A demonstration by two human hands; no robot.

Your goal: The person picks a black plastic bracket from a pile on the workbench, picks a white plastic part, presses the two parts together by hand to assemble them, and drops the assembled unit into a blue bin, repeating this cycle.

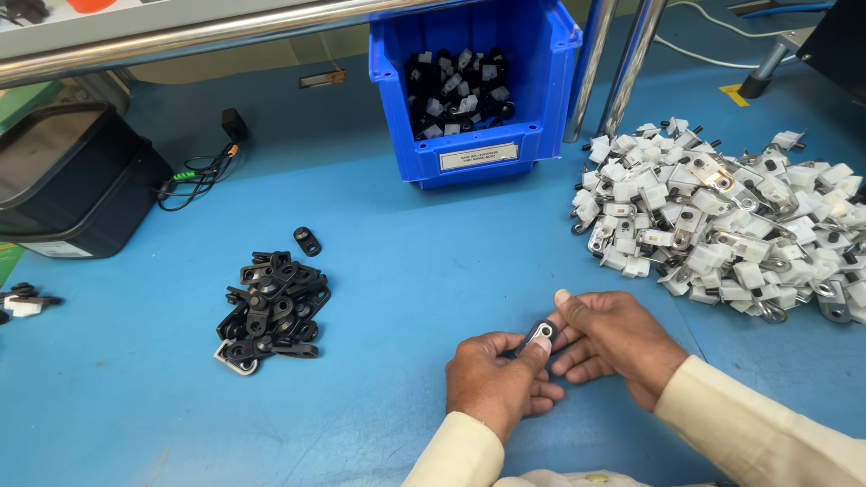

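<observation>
Your left hand [492, 374] and your right hand [613, 343] are close together, low on the blue table [406, 271]. Both pinch one small black clip with a metal eyelet [539, 334] between thumbs and fingers. A pile of black clips [271, 307] lies well to the left. A big heap of white and metal parts [731, 225] sits to the right. A blue bin [478, 81] stands farther back.

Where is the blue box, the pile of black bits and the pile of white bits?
blue bin [474, 158], head view, front wall.
black pile [272, 307], head view, middle of heap.
white pile [722, 216], head view, middle of heap.
</observation>
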